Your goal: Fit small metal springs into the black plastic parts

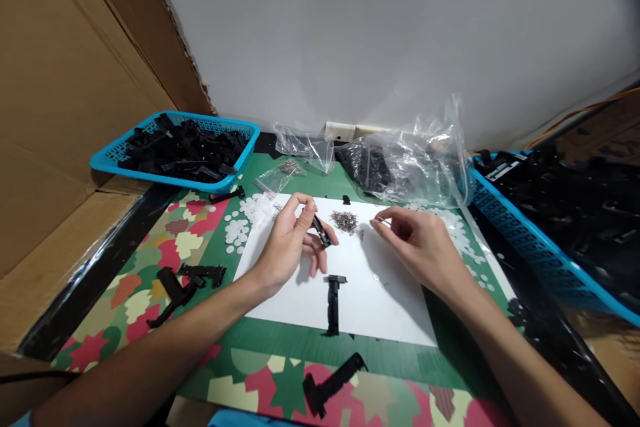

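My left hand (296, 237) is closed around a slim black plastic part (321, 232), held tilted above the white sheet (400, 310). To the right, my right hand (417, 240) pinches a tiny thin metal piece (384, 220) between thumb and fingertips; its exact kind is too small to make out. Between the hands lies a pile of small metal pieces (345, 221). Another black plastic part (333, 304) rests on the sheet below my left hand. One more black part (333, 383) lies near the table's front edge.
A blue basket (245, 159) full of black parts stands back left, a second blue basket (540, 227) at right. Clear plastic bags (420, 163) sit along the wall. White discs (237, 232) lie left and right of the sheet. More black parts (175, 290) are at left.
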`<state>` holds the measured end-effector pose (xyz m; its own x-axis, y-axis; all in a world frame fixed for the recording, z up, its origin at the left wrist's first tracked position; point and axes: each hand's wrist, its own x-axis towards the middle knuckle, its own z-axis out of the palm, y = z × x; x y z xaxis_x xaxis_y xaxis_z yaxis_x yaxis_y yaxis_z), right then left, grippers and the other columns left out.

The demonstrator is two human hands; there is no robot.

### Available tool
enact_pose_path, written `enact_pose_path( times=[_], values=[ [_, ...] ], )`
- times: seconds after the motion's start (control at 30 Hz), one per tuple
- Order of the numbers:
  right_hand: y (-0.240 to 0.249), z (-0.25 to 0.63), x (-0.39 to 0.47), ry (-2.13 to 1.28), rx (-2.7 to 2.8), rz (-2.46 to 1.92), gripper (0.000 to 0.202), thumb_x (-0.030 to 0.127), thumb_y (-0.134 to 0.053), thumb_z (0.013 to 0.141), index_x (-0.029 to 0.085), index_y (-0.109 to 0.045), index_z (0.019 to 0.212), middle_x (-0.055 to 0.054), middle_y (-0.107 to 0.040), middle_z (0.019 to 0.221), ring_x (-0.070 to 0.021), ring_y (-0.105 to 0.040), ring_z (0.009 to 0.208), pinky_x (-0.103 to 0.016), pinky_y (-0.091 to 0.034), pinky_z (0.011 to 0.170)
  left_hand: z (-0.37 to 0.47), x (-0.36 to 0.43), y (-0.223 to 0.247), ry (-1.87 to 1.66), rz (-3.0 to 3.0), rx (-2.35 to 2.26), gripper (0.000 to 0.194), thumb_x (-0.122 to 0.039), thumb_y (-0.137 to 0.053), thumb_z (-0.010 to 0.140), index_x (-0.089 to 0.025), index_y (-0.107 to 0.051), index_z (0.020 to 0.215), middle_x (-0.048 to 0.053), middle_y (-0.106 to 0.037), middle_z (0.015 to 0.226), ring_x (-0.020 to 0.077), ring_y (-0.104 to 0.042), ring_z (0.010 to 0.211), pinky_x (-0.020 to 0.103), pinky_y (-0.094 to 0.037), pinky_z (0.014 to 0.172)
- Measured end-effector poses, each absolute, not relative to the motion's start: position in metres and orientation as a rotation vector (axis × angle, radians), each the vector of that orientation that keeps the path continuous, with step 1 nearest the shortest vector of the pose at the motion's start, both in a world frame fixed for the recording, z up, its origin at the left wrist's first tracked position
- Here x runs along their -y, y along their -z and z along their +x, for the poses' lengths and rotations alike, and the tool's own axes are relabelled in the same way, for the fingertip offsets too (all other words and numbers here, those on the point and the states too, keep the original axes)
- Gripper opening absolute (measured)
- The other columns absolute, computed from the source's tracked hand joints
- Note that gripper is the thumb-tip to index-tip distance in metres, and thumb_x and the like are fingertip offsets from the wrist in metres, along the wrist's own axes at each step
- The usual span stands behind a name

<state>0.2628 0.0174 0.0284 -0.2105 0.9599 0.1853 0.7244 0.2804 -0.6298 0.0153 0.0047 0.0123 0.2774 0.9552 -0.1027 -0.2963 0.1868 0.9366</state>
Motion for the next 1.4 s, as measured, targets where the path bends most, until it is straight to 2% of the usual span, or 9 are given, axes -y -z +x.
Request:
enact_pose_path(
  times=[0.1,0.27,0.37,0.47,0.6,0.8,0.97,1.2,1.4],
  values=[
    [-0.022,0.265,-0.022,-0.595,2.06,-1.565,0.027,0.043,-0.066,0.101,0.021,-0.08,0.099,0.0,-0.062,0.063,-0.0152,-0.049,0.054,-0.029,-0.033,0.054,0.017,-0.004,-0.015,-1.055,0.941,-0.859,0.043,-0.063,-0.066,0.099,-0.028,-0.043,0.111,0.0,-0.073,0.087,0.0096,-0.056,0.042,0.016,-0.033,0.031],
    [-0.02,0.259,-0.021,-0.592,2.116,-1.604,0.023,0.04,-0.068,0.098,0.022,-0.081,0.106,-0.001,-0.066,0.068,-0.0151,-0.052,0.056,-0.028,-0.034,0.055,0.019,-0.005,-0.017,-1.128,0.941,-0.821,0.063,-0.044,-0.083,0.091,-0.026,-0.046,0.138,0.008,-0.074,0.108,0.016,-0.071,0.071,0.028,-0.063,0.055],
    [-0.021,0.26,-0.021,-0.627,2.159,-1.603,0.02,0.037,-0.069,0.097,0.022,-0.081,0.099,0.0,-0.065,0.065,-0.0147,-0.052,0.055,-0.027,-0.032,0.055,0.019,-0.006,-0.016,-1.139,0.915,-0.823,0.073,-0.039,-0.085,0.09,-0.025,-0.043,0.148,0.008,-0.074,0.109,0.018,-0.074,0.076,0.032,-0.066,0.065],
    [-0.021,0.264,-0.023,-0.709,2.196,-1.585,0.017,0.032,-0.068,0.097,0.02,-0.08,0.094,-0.001,-0.066,0.065,-0.0147,-0.053,0.056,-0.027,-0.033,0.055,0.019,-0.007,-0.014,-1.132,0.9,-0.827,0.076,-0.038,-0.085,0.09,-0.022,-0.043,0.151,0.01,-0.076,0.108,0.018,-0.073,0.073,0.031,-0.064,0.062],
    [-0.024,0.268,-0.024,-0.85,2.17,-1.506,0.022,0.036,-0.066,0.1,0.018,-0.077,0.093,-0.002,-0.067,0.07,-0.0151,-0.054,0.06,-0.027,-0.036,0.055,0.018,-0.009,-0.011,-1.121,0.934,-0.84,0.066,-0.042,-0.085,0.09,-0.017,-0.054,0.143,0.012,-0.077,0.107,0.0155,-0.07,0.07,0.024,-0.057,0.054],
    [-0.032,0.264,-0.018,-0.938,2.099,-1.385,0.024,0.04,-0.063,0.104,0.02,-0.071,0.096,0.005,-0.046,0.059,-0.012,-0.038,0.054,-0.027,-0.028,0.053,0.016,-0.006,-0.011,-0.984,0.975,-0.784,0.044,-0.055,-0.076,0.095,-0.017,-0.066,0.116,0.005,-0.069,0.093,0.0101,-0.062,0.051,0.019,-0.046,0.035],
    [-0.024,0.262,-0.017,-0.544,2.232,-1.595,0.012,0.03,-0.068,0.098,0.022,-0.077,0.099,0.001,-0.06,0.067,-0.0135,-0.049,0.057,-0.028,-0.03,0.057,0.018,-0.002,-0.015,-0.944,0.959,-0.746,0.042,-0.058,-0.072,0.096,-0.019,-0.058,0.109,0.001,-0.062,0.093,0.0085,-0.059,0.046,0.019,-0.046,0.03],
    [-0.019,0.264,-0.017,-0.472,2.169,-1.513,0.015,0.028,-0.065,0.098,0.022,-0.078,0.101,0.003,-0.057,0.062,-0.0136,-0.048,0.054,-0.027,-0.032,0.057,0.017,-0.003,-0.014,-0.952,0.994,-0.777,0.038,-0.054,-0.067,0.101,-0.019,-0.057,0.112,0.0,-0.062,0.093,0.0052,-0.054,0.044,0.015,-0.039,0.029],
    [-0.015,0.261,-0.01,-0.287,2.288,-1.455,0.016,0.019,-0.068,0.091,0.024,-0.081,0.1,0.001,-0.069,0.067,-0.0133,-0.057,0.055,-0.027,-0.035,0.061,0.018,-0.004,-0.014,-0.944,1.008,-0.799,0.038,-0.054,-0.068,0.1,-0.019,-0.057,0.11,0.0,-0.063,0.091,0.0046,-0.053,0.043,0.014,-0.038,0.03]
  ],
)
